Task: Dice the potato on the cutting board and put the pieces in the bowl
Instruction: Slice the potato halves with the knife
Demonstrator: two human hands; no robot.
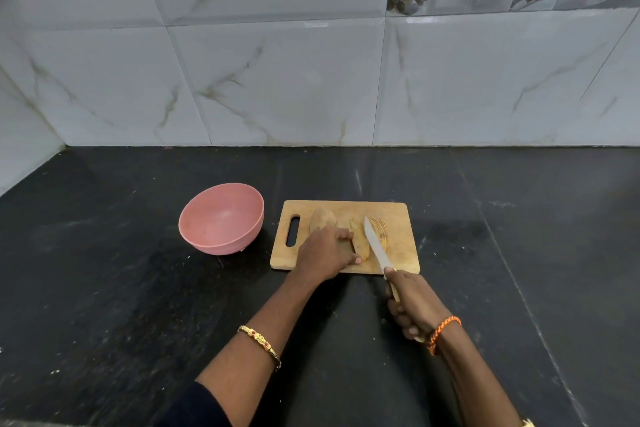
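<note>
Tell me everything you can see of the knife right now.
The knife has a long, plain, pale metal blade and a light handle, mostly hidden in the right hand that grips it. The blade angles away from the person over the wooden cutting board, its edge between the potato piece under the left hand and the fanned slices.
</note>
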